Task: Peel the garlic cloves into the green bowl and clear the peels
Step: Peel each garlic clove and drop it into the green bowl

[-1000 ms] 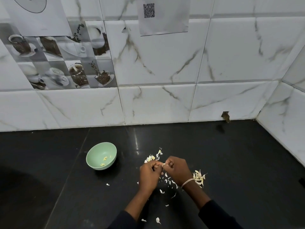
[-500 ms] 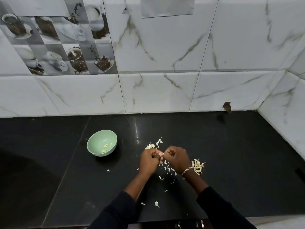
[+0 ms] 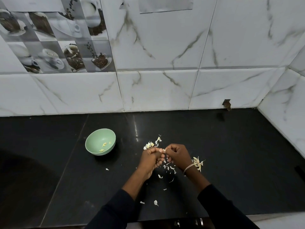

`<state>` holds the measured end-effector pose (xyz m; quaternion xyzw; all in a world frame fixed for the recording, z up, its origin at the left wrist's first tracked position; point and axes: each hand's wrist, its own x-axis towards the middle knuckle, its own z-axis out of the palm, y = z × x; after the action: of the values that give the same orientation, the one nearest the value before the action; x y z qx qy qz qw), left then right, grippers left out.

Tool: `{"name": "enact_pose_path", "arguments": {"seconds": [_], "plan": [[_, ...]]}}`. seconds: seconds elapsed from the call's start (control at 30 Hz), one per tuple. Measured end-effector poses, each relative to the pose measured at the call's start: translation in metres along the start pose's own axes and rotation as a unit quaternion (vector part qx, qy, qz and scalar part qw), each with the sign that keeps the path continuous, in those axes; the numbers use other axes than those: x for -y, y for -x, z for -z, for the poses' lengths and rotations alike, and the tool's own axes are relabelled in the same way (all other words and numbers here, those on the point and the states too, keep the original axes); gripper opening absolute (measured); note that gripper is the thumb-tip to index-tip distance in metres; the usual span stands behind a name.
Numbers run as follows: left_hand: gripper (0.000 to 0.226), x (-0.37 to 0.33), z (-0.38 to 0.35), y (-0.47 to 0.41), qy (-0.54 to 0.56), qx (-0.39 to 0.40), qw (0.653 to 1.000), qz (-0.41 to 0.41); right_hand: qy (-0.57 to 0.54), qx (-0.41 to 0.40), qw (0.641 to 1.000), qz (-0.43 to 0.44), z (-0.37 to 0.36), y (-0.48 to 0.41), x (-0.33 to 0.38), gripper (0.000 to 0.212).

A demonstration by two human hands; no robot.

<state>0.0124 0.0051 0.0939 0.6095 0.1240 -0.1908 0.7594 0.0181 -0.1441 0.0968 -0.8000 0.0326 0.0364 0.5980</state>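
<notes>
left hand (image 3: 151,157): fingers curled, pinching garlic clove (image 3: 163,150) at fingertips; held above counter (image 3: 239,154), ctr of view.
right hand (image 3: 177,155): fingers curled, pinching same clove from other side; knuckles nearly touching left hand.
garlic clove: small, whitish, btwn the two hands, off the counter; too small to tell how much skin is on it.
green bowl (image 3: 94,138): upright on counter, left of hands, well apart from them.
bowl contents: a few yellowish peeled cloves (image 3: 104,144) at bottom.
peels (image 3: 168,167): white flakes scattered on counter under & near side of hands; strays down by sleeves (image 3: 115,210), one twd bowl.
rear heap (image 3: 151,144): pale bits just behind left hand; peels or cloves, can't tell.
right heap (image 3: 198,161): pale bits just beside right wrist, next to bracelet (image 3: 189,167); same doubt.
counter: black, glossy, runs back to wall.
wall (image 3: 165,47): white marbled tiles; coffee-cup picture tiles (image 3: 66,47) upper left; paper sheet (image 3: 165,4) top ctr.
</notes>
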Motion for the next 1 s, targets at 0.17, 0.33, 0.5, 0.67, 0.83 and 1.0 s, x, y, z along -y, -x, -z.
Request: {"name": "enact_pose_path", "arguments": {"seconds": [0.17, 0.33, 0.5, 0.67, 0.83, 1.0], "plan": [[0.010, 0.002, 0.000, -0.002, -0.069, -0.043, 0.989, -0.123, -0.027, -0.006, 1.000, -0.015, 0.000, -0.001, -0.001, 0.023], [0.016, 0.003, -0.001, -0.003, -0.199, -0.053, 0.953, -0.221, -0.042, -0.010, 0.999, -0.027, -0.001, -0.003, -0.002, 0.024], [0.012, 0.004, -0.001, -0.004, -0.180, -0.028, 0.959, -0.215, -0.061, -0.005, 0.998, -0.031, 0.001, -0.002, -0.003, 0.017], [0.012, 0.002, -0.003, -0.005, -0.138, -0.045, 0.970, -0.197, -0.055, -0.009, 0.998, -0.025, 0.001, -0.001, 0.000, 0.022], [0.016, 0.004, -0.001, -0.007, -0.086, -0.050, 0.978, -0.185, -0.050, -0.009, 0.998, -0.028, 0.004, 0.003, -0.003, 0.022], [0.015, 0.005, 0.001, -0.006, 0.002, -0.039, 0.989, -0.143, 0.040, -0.006, 0.997, -0.067, 0.007, 0.002, -0.019, 0.026]]}}
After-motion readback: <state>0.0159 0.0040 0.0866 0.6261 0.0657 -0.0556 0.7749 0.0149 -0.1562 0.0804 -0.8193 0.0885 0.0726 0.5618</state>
